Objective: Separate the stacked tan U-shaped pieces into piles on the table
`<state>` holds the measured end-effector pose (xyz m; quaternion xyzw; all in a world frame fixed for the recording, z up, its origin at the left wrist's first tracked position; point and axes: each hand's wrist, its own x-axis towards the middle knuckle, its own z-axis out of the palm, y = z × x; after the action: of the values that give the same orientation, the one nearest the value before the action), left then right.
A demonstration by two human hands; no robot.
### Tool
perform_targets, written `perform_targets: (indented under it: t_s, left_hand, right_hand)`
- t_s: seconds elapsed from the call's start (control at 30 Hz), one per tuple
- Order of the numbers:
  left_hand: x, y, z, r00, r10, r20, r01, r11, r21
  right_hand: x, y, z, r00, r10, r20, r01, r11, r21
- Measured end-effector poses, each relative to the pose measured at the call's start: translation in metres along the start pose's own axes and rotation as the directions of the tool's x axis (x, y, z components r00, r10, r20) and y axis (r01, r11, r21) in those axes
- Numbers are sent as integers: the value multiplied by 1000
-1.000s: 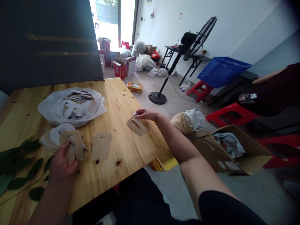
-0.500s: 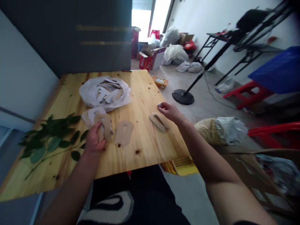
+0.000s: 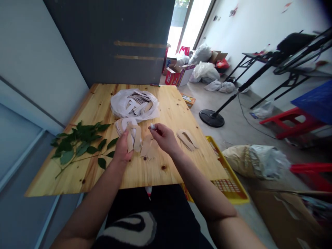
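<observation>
The left hand (image 3: 122, 148) is clamped on a tan loop (image 3: 137, 138), thumb over its near side, above the tabletop (image 3: 176, 169). Just behind that loop sits a pale stack (image 3: 125, 122) of similar shapes. The right hand (image 3: 164, 137) has its thumb and fingers together on a small white bit (image 3: 152, 127) (too small to tell what it is), above the far end of the middle pile (image 3: 146, 146), which it partly hides. The right pile (image 3: 184, 141), also tan, lies apart near the tabletop's right edge. Beyond the pale stack, an open plastic bag (image 3: 117, 108) holds pale strips (image 3: 147, 108). A leafy branch (image 3: 77, 147) lies left of the left hand.
</observation>
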<state>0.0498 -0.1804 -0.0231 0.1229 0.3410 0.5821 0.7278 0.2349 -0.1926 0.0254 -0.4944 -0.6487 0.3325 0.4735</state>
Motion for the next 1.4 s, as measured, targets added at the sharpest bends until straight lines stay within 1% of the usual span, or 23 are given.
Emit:
perform_targets:
  t_s: [0.1,0.2,0.3,0.4,0.47,0.57,0.6,0.67,0.73,0.83,0.93,1.0,1.1,1.2,1.3,1.4]
  left_hand:
    - [-3,-3,3,998,65,-14,-65,997,-28]
    - [-7,-4,5,998,54,28,-53,998,-30]
    - [-9,-5,5,996,56,69,-54,998,-32]
    - [-10,-4,7,995,60,77,-58,998,-36]
    - [-11,-4,9,997,48,62,-46,998,-34]
    - [-13,-3,12,999,24,40,-23,999,-30]
    - [-13,-2,13,999,19,37,-18,999,-27]
    - [-14,-2,14,999,18,36,-17,1000,-22]
    - [-15,-2,14,999,23,38,-23,1000,-10]
    - [-15,-3,16,999,23,31,-24,1000,4]
    - [-15,-2,18,1000,5,13,-5,1000,-19]
    - [-15,-1,18,1000,9,-15,-10,998,-54]
    - [-14,3,19,996,57,-66,-63,993,-97]
    - [-15,7,21,990,110,-93,-119,988,-103]
    - [-17,9,25,981,143,-130,-154,985,-83]
    - [-17,9,27,979,136,-153,-146,988,-56]
  right_hand:
    - [3,-6,12,1000,-20,16,20,1000,6]
    - [4,-9,22,1000,-26,8,26,999,-33]
    - [5,-6,31,1000,-31,5,31,998,-54]
    - [6,-1,38,1000,-3,31,5,998,-60]
    - [8,1,40,1000,10,6,-9,998,-68]
    - [11,4,38,997,10,-83,-20,992,-121]
    - [13,5,36,996,25,-88,-37,990,-139]
    - [16,9,35,996,76,-49,-82,987,-136]
    - [17,15,34,992,130,-2,-130,990,-60]
    - [16,19,33,979,201,17,-202,973,110]
    - [12,19,24,956,277,96,-293,916,275]
    - [8,18,14,935,325,144,-355,870,342]
    - [3,21,-1,893,419,163,-449,807,384]
    - [-2,31,-9,856,487,175,-513,755,408]
    - [-7,41,-10,843,511,168,-532,744,404]
    - [-11,50,-7,842,521,142,-532,756,381]
